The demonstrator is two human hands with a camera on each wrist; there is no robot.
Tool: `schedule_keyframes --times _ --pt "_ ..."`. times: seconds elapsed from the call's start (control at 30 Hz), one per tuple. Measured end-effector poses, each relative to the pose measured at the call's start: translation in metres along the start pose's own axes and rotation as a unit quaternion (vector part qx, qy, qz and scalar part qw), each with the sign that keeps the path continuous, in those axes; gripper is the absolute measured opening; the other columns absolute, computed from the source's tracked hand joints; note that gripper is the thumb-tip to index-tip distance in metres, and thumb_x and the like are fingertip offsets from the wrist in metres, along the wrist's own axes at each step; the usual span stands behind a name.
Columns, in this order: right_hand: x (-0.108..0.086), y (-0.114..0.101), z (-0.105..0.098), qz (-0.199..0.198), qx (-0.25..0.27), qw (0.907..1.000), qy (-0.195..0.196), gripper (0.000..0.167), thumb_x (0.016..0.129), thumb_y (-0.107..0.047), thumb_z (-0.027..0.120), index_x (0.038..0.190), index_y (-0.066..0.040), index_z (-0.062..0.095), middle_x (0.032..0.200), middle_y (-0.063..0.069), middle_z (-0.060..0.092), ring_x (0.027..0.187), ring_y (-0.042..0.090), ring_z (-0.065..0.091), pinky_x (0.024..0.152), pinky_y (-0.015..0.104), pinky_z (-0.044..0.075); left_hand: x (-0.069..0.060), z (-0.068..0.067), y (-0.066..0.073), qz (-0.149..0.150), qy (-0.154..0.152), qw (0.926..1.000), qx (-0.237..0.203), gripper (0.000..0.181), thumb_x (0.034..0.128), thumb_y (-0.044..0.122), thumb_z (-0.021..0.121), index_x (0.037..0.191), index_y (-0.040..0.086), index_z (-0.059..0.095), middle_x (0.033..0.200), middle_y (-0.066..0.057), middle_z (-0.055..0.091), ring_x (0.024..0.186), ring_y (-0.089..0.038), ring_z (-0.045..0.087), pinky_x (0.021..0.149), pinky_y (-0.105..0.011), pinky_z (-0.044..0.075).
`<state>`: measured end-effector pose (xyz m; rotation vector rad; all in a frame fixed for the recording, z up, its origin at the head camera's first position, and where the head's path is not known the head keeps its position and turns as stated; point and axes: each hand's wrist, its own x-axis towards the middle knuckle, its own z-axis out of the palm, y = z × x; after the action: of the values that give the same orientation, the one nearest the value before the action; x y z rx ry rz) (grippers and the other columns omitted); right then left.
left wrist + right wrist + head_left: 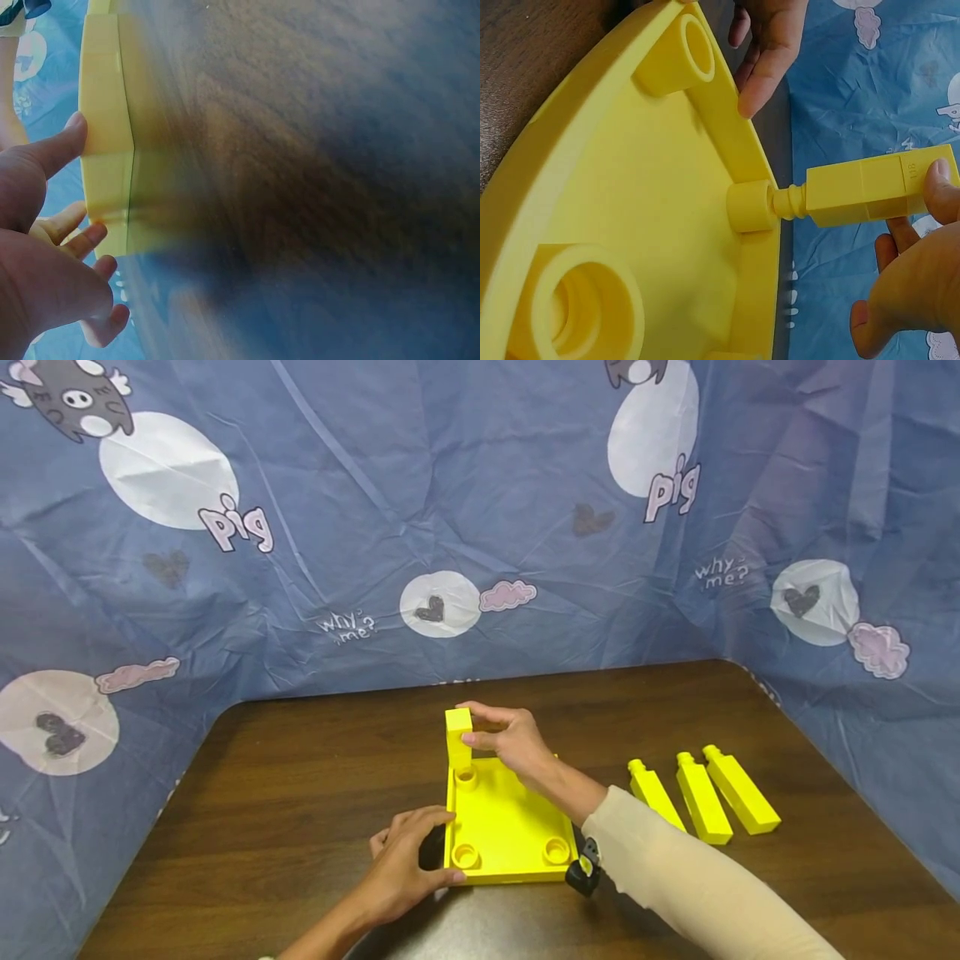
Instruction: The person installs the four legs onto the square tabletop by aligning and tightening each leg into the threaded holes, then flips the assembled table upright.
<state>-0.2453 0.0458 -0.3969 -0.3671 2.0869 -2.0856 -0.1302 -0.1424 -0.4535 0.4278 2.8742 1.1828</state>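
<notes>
At the front-left corner of the yellow tray [517, 814], the left hand [408, 860] grips with thumb on the front wall and fingertips against the left wall, probably to steady the tray while the other hand works. Above the tray's back-left corner, a yellow post [459, 737] stands upright, its ridged neck pointing down at the back-left socket [466, 778] and apparently meeting its mouth; whether it has entered, I cannot tell. The right hand [517, 743] pinches the post's upper part between thumb and fingers, likely to keep the neck lined up with the socket. That hand and wrist hide the tray's back-right corner, while two front sockets [556, 852] show bare. Behind the tray hangs patterned cloth [555, 543]. To the tray's right, three loose posts [705, 806] lie on the table [315, 777], necks pointing away; the sleeve [675, 868] covers the nearest one's lower end.
</notes>
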Motion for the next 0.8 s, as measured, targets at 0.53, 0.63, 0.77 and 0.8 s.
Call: schedule_keyframes --times 0.53,0.63,0.77,0.8 --pt "-0.011 0.0 -0.004 0.001 -0.026 0.9996 0.01 0.041 0.083 -0.003 0.073 0.123 -0.011 0.067 0.123 0.007 0.065 0.104 0.021 0.063 0.083 0.032 0.052 0.001 0.0 0.0 0.0 -0.001 1.0 0.0 0.067 0.0684 0.034 0.086 0.126 0.015 0.059 0.135 -0.005 0.054 0.123 -0.026 0.04 0.089 -0.057 0.017" --pt "-0.013 0.001 -0.005 0.004 -0.039 0.9992 0.012 0.041 0.082 -0.004 0.074 0.122 -0.011 0.067 0.123 0.005 0.065 0.109 0.021 0.06 0.082 0.029 0.051 0.001 0.0 0.0 -0.002 -0.002 1.0 0.001 0.066 0.0684 0.034 0.086 0.126 0.014 0.059 0.135 -0.005 0.054 0.123 -0.026 0.04 0.09 -0.057 0.016" --pt "-0.013 0.003 -0.004 0.008 -0.045 0.9988 0.015 0.041 0.082 -0.003 0.074 0.122 -0.009 0.067 0.122 0.005 0.066 0.108 0.022 0.059 0.081 0.03 0.05 0.0 0.0 0.0 -0.004 -0.002 1.0 -0.001 0.066 0.0684 0.033 0.086 0.126 0.015 0.059 0.135 -0.004 0.054 0.123 -0.025 0.04 0.09 -0.057 0.016" --pt "-0.012 0.004 -0.004 0.005 -0.05 0.9986 0.018 0.041 0.082 -0.004 0.075 0.122 -0.01 0.068 0.122 0.005 0.066 0.108 0.022 0.06 0.082 0.032 0.051 0.0 0.0 0.0 -0.004 -0.001 1.0 -0.001 0.066 0.0683 0.033 0.086 0.126 0.015 0.059 0.135 -0.004 0.054 0.123 -0.025 0.04 0.09 -0.056 0.016"
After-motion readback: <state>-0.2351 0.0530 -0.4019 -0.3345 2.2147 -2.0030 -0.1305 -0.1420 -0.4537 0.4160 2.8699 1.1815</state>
